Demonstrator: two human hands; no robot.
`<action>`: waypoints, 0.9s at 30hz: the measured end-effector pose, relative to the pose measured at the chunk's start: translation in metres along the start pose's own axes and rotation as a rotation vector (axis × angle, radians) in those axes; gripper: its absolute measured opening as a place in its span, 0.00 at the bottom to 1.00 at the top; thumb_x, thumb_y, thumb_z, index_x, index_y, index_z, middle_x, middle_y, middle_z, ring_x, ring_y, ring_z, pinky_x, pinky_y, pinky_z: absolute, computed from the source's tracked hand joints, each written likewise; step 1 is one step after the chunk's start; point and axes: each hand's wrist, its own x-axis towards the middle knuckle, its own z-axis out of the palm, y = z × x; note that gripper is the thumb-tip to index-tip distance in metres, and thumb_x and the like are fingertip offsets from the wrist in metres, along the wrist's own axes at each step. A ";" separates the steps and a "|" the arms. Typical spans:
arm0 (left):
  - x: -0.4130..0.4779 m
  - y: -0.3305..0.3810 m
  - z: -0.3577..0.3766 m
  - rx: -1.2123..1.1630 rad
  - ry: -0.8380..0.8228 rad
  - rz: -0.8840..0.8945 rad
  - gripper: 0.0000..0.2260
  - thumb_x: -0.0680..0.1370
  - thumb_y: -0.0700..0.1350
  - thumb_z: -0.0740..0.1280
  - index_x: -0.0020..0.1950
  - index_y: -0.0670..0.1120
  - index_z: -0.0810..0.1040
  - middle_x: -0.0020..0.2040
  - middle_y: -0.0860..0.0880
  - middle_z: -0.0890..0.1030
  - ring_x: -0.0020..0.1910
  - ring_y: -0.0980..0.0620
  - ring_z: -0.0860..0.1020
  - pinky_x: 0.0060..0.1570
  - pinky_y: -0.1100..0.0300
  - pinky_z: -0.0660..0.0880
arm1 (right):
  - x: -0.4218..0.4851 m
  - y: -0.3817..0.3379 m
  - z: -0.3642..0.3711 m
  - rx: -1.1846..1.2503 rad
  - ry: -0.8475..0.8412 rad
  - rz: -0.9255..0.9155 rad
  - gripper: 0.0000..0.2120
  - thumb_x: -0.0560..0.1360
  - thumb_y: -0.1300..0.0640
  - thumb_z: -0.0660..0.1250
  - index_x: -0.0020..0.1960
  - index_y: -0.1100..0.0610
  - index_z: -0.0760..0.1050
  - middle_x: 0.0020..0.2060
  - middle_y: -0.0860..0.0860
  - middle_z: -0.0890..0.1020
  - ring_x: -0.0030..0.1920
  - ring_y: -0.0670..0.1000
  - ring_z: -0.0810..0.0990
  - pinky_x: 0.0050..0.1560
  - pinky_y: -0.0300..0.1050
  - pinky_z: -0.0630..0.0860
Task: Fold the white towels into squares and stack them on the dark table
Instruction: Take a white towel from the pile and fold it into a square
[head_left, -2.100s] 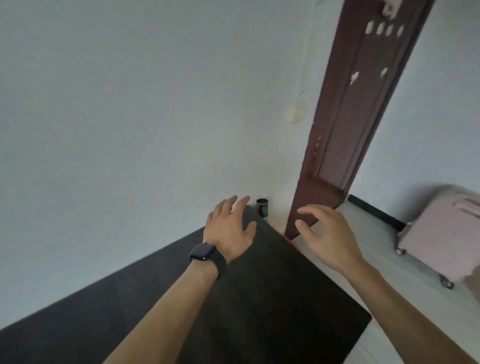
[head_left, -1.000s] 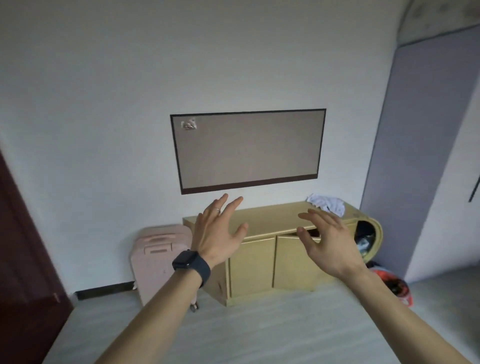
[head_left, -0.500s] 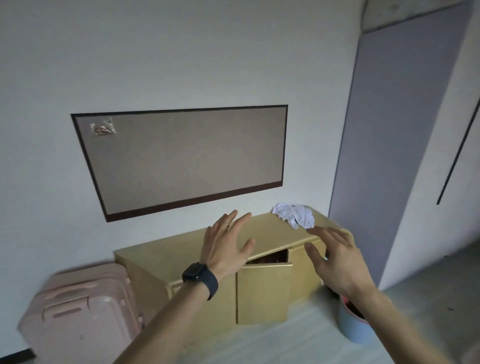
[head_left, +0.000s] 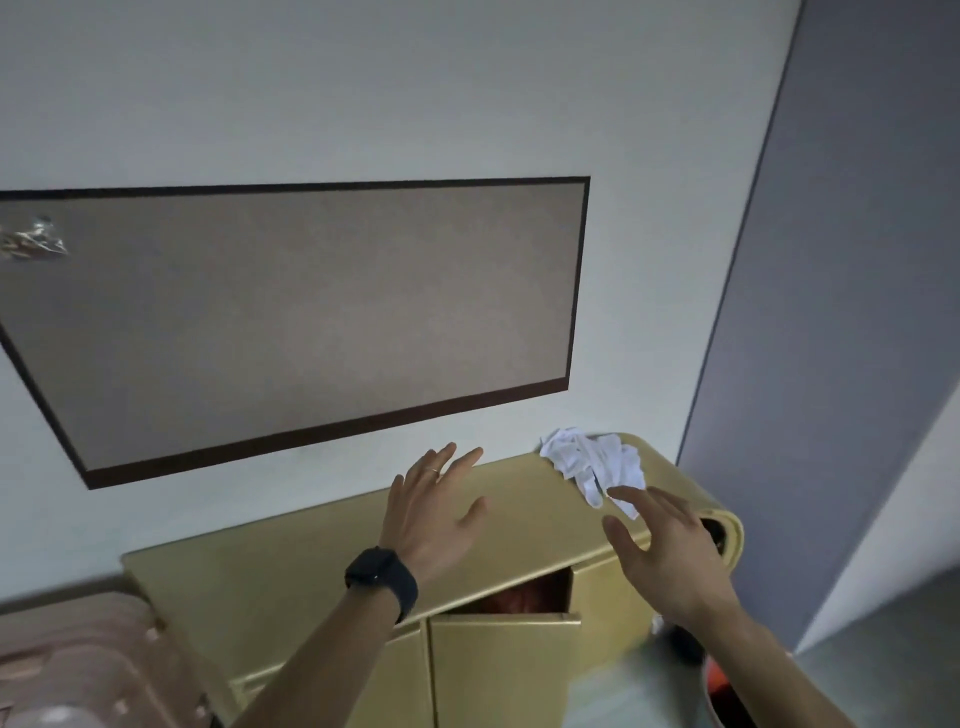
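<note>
**Both hands open, towels at the cabinet's far right end**

Your left hand (head_left: 431, 514) is up over the middle of the yellow cabinet (head_left: 291, 561), back of the hand toward you. Its fingers are straight and fanned apart, holding nothing, and there's a dark watch (head_left: 382, 577) on that wrist. Your right hand (head_left: 670, 556) is out to the right, fingers spread and slightly bent, empty as well. Its fingertips reach the near fringe of the white towels (head_left: 592, 462). From this angle you can't tell whether they touch the cloth or hover just short of it.

The towels are one crumpled heap on the cabinet's top, right at its right end. They sit between the back wall (head_left: 467, 104) and the rounded right corner, with a loose tail trailing toward the front edge. Left of the heap, a long stretch of plain yellow top runs to the left corner, so that's your open room, under and beside your left hand.

Now the edges lower down. One cabinet door (head_left: 504, 670) hangs ajar below and between your hands, its upper edge tipped outward, something reddish showing in the gap. A pink suitcase (head_left: 78, 665) sits close by the cabinet's left end. On the right, a tall grey panel (head_left: 831, 312) stands just past the rounded corner. Above, a dark-framed board (head_left: 311, 322) hangs on the wall, its lower edge apart from the cabinet top.
</note>
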 end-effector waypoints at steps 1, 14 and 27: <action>0.018 -0.005 0.010 0.004 -0.009 -0.001 0.26 0.80 0.59 0.60 0.78 0.62 0.58 0.80 0.54 0.58 0.79 0.51 0.54 0.76 0.45 0.55 | 0.015 0.008 0.009 0.008 0.002 0.007 0.17 0.77 0.47 0.68 0.65 0.48 0.77 0.60 0.46 0.81 0.67 0.52 0.73 0.59 0.51 0.76; 0.208 -0.075 0.185 -0.039 -0.260 -0.093 0.27 0.79 0.61 0.59 0.78 0.60 0.59 0.79 0.52 0.59 0.79 0.50 0.55 0.76 0.47 0.53 | 0.169 0.143 0.137 -0.066 -0.226 0.237 0.18 0.75 0.48 0.71 0.64 0.46 0.78 0.60 0.46 0.80 0.66 0.51 0.73 0.61 0.49 0.73; 0.275 -0.096 0.386 -0.013 -0.614 -0.438 0.25 0.82 0.53 0.58 0.79 0.58 0.57 0.79 0.51 0.59 0.77 0.48 0.59 0.74 0.51 0.59 | 0.293 0.310 0.302 -0.050 -0.748 0.450 0.21 0.77 0.48 0.67 0.69 0.50 0.72 0.66 0.51 0.75 0.65 0.55 0.74 0.62 0.50 0.72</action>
